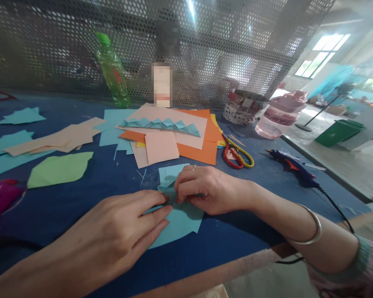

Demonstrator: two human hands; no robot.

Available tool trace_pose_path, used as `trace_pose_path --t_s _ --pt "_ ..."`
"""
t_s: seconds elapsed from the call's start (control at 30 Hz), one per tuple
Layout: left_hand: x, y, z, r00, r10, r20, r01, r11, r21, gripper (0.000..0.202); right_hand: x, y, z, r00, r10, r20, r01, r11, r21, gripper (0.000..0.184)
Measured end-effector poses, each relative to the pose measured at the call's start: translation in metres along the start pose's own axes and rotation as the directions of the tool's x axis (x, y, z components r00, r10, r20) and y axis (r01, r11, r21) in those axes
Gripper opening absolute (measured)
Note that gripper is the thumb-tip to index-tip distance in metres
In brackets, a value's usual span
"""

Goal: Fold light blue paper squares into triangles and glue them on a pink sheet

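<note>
A sheet of light blue paper (182,225) lies on the table in front of me, its far part folded over beneath my fingers. My right hand (202,188) is closed in a pinch on the folded part of that paper. From the left, my left hand (127,223) lays its stretched fingers on the same paper, their tips beside the fold. The spot where both hands meet is partly covered by fingers. Just beyond sits a strip of folded blue paper triangles (161,125) on pale pink paper (192,141).
Scissors (236,155) and a glue gun (294,167) with its cord lie right. Behind them stand a woven basket (244,108) and a pink bottle (278,118). A green bottle (113,70) leans by the perforated screen (65,54). Green paper (60,169) lies left.
</note>
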State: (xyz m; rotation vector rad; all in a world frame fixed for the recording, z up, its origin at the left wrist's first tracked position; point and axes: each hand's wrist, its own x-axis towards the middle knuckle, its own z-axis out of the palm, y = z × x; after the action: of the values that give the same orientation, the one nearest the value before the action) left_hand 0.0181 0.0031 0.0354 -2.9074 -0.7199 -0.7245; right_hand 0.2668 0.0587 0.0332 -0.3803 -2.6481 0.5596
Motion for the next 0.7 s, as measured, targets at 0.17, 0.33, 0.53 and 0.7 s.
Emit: trace_pose_path --t_s 0.17,0.33,0.53,0.7 --pt "-0.0007 0.0003 0.001 1.0 0.001 0.002 -0.001 1.0 0.025 0.038 0.0003 -0.0018 -0.001 0.999 0.01 0.037 -0.009 0.999 -0.036 0.026" --pt "-0.0028 -0.0009 0.0033 0.999 -0.018 0.047 0.017 0.999 0.03 0.035 0.001 -0.0035 -0.0017 0.999 0.016 0.043 -0.013 0.998 -0.056 0.028" --pt "-0.0016 0.001 0.0046 0.993 -0.037 0.114 0.032 0.998 0.052 0.037 -0.0004 -0.0045 -0.0046 0.997 -0.006 0.079 0.018 0.987 -0.157 0.028" --pt "-0.0007 0.0029 0.0032 0.994 0.007 0.108 -0.014 0.997 0.072 0.039 -0.0019 -0.0036 -0.0052 0.993 -0.091 0.078 0.109 0.952 -0.286 0.027"
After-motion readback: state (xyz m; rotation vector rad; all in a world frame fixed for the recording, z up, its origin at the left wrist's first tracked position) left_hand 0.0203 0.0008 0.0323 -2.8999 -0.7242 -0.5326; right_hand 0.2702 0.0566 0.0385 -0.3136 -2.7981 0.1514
